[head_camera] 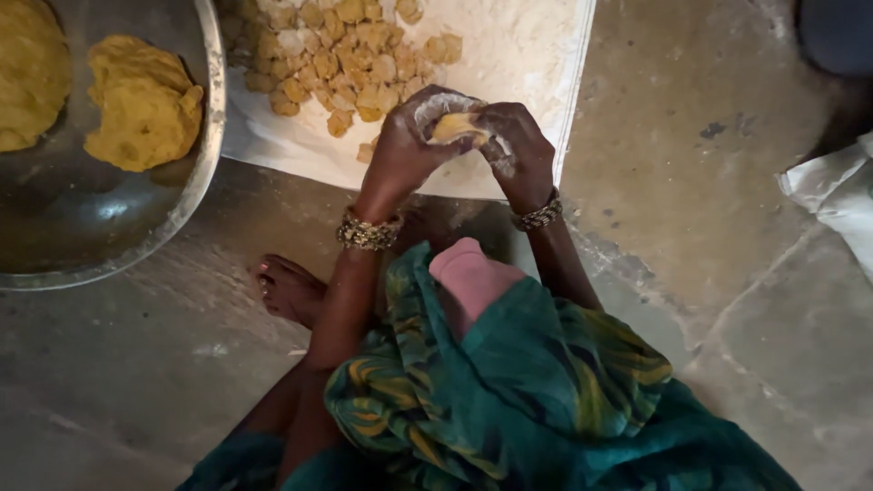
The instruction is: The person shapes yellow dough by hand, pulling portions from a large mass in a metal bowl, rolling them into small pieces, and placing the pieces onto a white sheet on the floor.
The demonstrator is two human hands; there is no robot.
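Head view. Person sits on the stone floor (655, 182), looking down over own lap; teal and yellow patterned cloth fills the 6 o'clock part of the frame, a bare foot (289, 289) at about 8 o'clock of centre.

Both hands meet just above centre. Left hand (405, 145) and right hand (518, 150) are cupped toward each other, fingers closed together around a small lump of yellow dough (456, 127); each grip is clamped on that piece, thumbs pressing its top. Beaded bangles on both wrists. Fingers look floured.

Judgement on the shaping in hand: it goes best with even pressure from both sides, the piece kept over the white cloth (527, 55) so crumbs and flour fall there, and the fingers kept dusted so the dough does not stick.

The dough piece: pale yellow, soft, matte, pinched flat-ish, edge partly hidden by fingers.

At 12 o'clock, the white cloth carries a floury patch and a heap of small yellow dough pieces (355, 64), just beyond the hands. At 10 o'clock, a wide metal bowl (195, 191) holds two large yellow dough masses (141, 105). A pale sack edge (832, 195) lies at 3 o'clock.
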